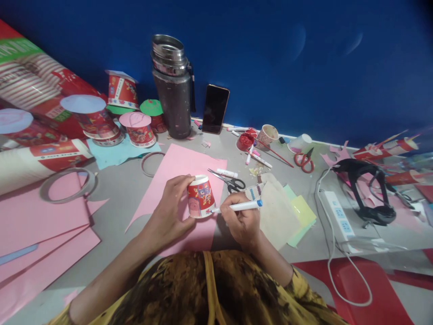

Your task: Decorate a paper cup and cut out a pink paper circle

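Observation:
A red and white paper cup [203, 195], upside down with its rim toward me, is gripped by my left hand [176, 203], thumb low and fingers near its top. My right hand [241, 219] pinches a white marker pen [245, 206] whose blue end points right. The pen's tip touches or nearly touches the printed band near the cup's lower edge. Below both hands lies a sheet of pink paper [179, 167]. Just beyond the cup are black-handled scissors [233, 184] and a white pen cap [227, 173].
Behind stand a dark thermos [174, 99] and a phone [215, 109] against the blue wall. Decorated cups [138, 128] and a tape roll [67, 185] sit left. To the right are red-handled scissors [304, 160], a black head strap [365, 189] and a power strip [339, 215] with its cable.

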`<state>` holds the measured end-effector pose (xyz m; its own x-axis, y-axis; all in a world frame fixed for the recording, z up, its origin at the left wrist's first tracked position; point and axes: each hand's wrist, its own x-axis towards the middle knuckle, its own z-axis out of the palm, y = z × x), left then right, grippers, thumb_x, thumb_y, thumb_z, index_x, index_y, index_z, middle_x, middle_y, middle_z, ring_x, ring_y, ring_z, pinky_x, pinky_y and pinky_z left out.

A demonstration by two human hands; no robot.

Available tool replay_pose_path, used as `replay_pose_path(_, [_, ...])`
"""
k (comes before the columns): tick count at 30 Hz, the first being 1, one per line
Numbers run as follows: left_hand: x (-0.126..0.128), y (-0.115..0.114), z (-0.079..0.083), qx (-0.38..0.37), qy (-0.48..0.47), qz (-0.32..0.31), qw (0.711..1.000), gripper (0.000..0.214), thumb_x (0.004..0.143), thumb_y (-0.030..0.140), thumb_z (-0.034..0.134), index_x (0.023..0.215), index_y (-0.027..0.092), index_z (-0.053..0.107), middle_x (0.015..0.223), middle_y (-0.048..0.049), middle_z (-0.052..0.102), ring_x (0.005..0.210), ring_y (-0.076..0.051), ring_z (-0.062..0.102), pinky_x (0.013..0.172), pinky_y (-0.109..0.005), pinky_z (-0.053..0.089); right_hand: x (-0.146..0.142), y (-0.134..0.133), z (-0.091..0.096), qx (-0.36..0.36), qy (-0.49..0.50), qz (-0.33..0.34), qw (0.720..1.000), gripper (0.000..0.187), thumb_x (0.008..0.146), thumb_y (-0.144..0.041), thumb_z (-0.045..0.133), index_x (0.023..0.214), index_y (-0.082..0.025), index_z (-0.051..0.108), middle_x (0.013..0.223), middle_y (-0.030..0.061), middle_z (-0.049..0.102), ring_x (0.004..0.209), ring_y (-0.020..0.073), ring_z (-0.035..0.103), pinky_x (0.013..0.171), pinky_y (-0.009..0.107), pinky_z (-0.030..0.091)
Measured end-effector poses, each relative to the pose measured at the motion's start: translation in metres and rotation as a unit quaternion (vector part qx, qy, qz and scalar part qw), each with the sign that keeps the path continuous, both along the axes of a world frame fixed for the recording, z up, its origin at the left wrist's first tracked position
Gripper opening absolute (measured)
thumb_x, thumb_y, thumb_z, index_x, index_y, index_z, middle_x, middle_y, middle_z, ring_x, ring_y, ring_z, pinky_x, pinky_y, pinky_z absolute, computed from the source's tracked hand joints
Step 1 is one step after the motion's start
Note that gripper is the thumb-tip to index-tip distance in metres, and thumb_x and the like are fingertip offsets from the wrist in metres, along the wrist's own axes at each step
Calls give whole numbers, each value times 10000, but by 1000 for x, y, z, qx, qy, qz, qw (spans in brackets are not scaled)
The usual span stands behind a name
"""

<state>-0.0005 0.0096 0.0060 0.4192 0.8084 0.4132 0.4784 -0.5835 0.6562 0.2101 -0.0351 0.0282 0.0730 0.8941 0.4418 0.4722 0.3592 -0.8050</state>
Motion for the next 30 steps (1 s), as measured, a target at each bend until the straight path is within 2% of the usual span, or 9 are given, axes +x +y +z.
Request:
replay_pose_path(15, [0, -1, 0, -1, 5, -5, 1000, 816, 794, 97, 639, 1538, 261, 346, 1456, -158, 484, 1390, -348, 500, 1136, -554, 515, 0, 1, 0, 11, 2, -6, 1000, 175, 908, -189, 604, 737, -213, 633, 640, -10, 662, 516, 123, 580, 517, 240, 460])
replay_pose_path(20, [0, -1, 0, -2, 1, -9, 1000, 783, 817, 108, 634, 1532, 255, 350, 1457, -159, 482, 1391, -342, 500, 1135, -550, 517, -1, 1, -1, 19, 8, -3, 1000, 165, 903, -166, 611, 749, -212, 648, 674, -4, 690, 560, 128, 620, 549, 238, 480])
replay_pose_path(30, [1, -1, 0, -2, 1, -10, 1000, 805, 798, 95, 644, 1527, 273, 353, 1455, -150, 488, 1382, -351, 510, 1130, -563, 517, -1, 1, -1, 30, -4, -6, 1000, 168, 899, -161, 614, 741, -212, 637, 652, -19, 671, 534, 117, 602, 553, 235, 471])
